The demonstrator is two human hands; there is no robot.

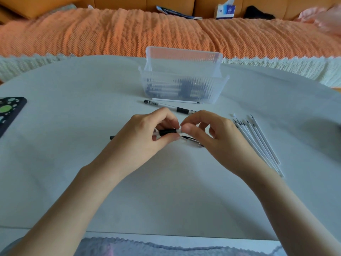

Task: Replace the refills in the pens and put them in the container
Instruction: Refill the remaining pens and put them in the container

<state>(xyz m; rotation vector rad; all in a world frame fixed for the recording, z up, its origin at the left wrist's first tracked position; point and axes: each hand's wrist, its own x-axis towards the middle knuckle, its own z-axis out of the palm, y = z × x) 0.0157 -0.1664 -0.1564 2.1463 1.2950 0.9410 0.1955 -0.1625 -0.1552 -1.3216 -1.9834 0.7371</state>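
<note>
Over the middle of the white table, my left hand (147, 133) grips a clear pen with a black grip (167, 132), its black rear end sticking out to the left. My right hand (208, 132) pinches the pen's front tip between thumb and fingers. A pen cap (191, 140) lies on the table under my right hand. Behind my hands lie another pen (166, 106) and a loose white refill (175, 101). The clear ribbed container (184, 85) stands further back with several pens inside and its lid up. Several white refills (258, 143) are fanned out at the right.
A dark phone with green dots (9, 111) lies at the table's left edge. Behind the table is an orange-covered sofa (129, 32) with a tissue box (226, 11) and papers. A grey cloth lies at the near table edge.
</note>
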